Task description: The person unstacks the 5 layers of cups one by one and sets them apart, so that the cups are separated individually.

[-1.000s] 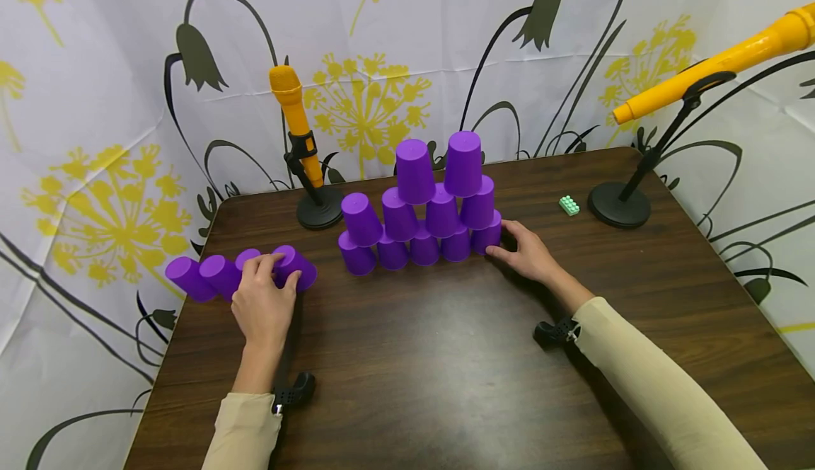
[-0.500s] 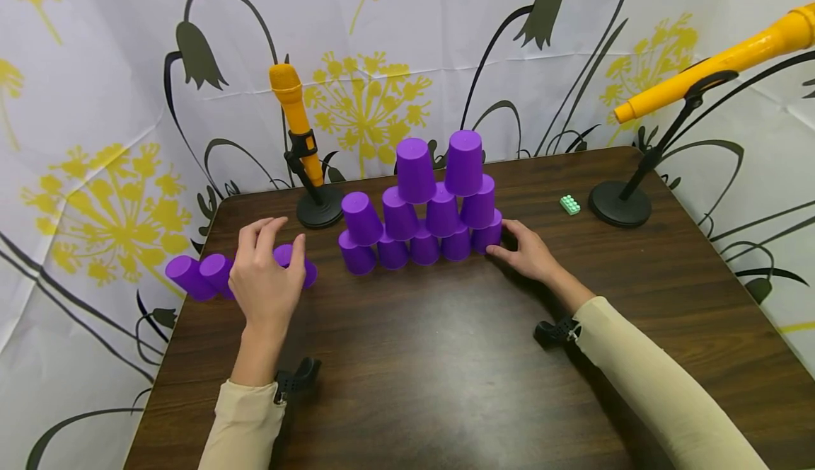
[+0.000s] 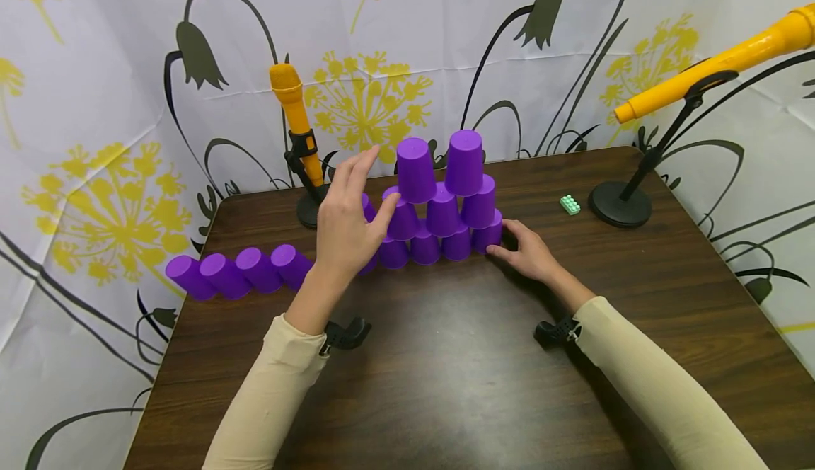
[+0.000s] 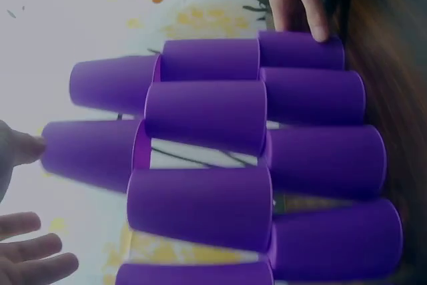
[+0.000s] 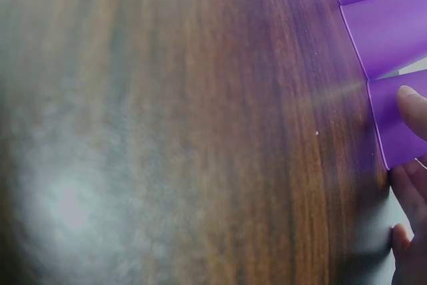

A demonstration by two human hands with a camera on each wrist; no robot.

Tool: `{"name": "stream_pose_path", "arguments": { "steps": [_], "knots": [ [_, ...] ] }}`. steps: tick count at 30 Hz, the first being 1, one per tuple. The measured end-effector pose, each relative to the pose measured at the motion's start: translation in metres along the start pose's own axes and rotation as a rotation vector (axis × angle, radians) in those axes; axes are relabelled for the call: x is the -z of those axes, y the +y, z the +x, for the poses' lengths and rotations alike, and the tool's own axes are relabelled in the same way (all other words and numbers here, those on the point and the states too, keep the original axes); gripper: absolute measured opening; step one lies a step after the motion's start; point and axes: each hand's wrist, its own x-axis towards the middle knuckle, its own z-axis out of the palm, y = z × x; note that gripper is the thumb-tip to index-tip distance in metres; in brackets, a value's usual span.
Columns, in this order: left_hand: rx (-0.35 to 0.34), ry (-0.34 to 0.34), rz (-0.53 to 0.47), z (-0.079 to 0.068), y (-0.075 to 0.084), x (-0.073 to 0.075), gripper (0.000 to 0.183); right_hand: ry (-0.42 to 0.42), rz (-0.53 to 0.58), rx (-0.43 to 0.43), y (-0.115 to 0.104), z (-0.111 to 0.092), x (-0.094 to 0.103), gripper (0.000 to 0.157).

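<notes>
The left hand [image 3: 349,228] is spread wide with the thumb apart and nothing in its grasp, lifted in front of the left end of the stack [image 3: 442,209]; it hides most of the leftmost cups there, and whether its thumb touches one I cannot tell. The right hand [image 3: 528,252] holds the end cup [image 3: 489,233] at the stack's bottom right, thumb on the near side; its other fingers are partly hidden behind the cup. The stack is of upside-down purple cups in three tiers, two of them on top. In the left wrist view a middle-tier cup is cut off at the lower edge; in the right wrist view hand and cups run out of frame. Left of the stack stands a row of cups [image 3: 229,276], four in all, the last partly covered by the left wrist. A yellow mic [image 3: 290,99] rises behind the left hand, which covers part of its black base [image 3: 307,211]; another mic [image 3: 707,77] is cut off at the right edge, near a green block [image 3: 569,205]. The table [image 3: 446,364] is dark wood grain with a blurred glare, against a white cloth [image 3: 407,17] printed with yellow and grey-green flowers.
</notes>
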Motion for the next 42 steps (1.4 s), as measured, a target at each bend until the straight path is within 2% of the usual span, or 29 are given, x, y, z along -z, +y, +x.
{"name": "stream_pose_path", "arguments": {
  "steps": [5, 11, 23, 28, 31, 34, 38, 42],
  "knots": [
    [0.014, -0.073, -0.055, 0.014, 0.002, -0.017, 0.067, -0.002, -0.001, -0.001, 0.001, 0.0, 0.0, 0.06],
    [0.027, -0.091, -0.081, 0.021, 0.004, -0.029, 0.062, -0.003, 0.001, 0.001, 0.0, 0.0, 0.001, 0.06],
    [0.046, -0.04, -0.064, 0.021, 0.003, -0.04, 0.047, -0.007, 0.006, -0.006, 0.001, 0.0, 0.001, 0.06],
    [0.037, -0.003, -0.095, 0.019, 0.002, -0.041, 0.045, -0.014, 0.011, -0.014, 0.001, 0.0, 0.002, 0.06],
    [0.032, 0.032, -0.13, 0.015, 0.003, -0.034, 0.044, -0.014, 0.01, -0.014, 0.001, 0.0, 0.002, 0.06],
    [0.042, 0.073, -0.155, 0.008, 0.005, -0.019, 0.043, -0.016, 0.008, -0.014, 0.001, 0.0, 0.002, 0.06],
    [0.082, 0.119, -0.169, -0.009, 0.002, 0.009, 0.043, -0.012, 0.008, -0.011, 0.002, 0.0, 0.002, 0.059],
    [0.171, 0.175, -0.148, -0.033, -0.008, 0.04, 0.046, -0.005, 0.013, -0.002, 0.002, 0.0, 0.001, 0.059]
  ]
}}
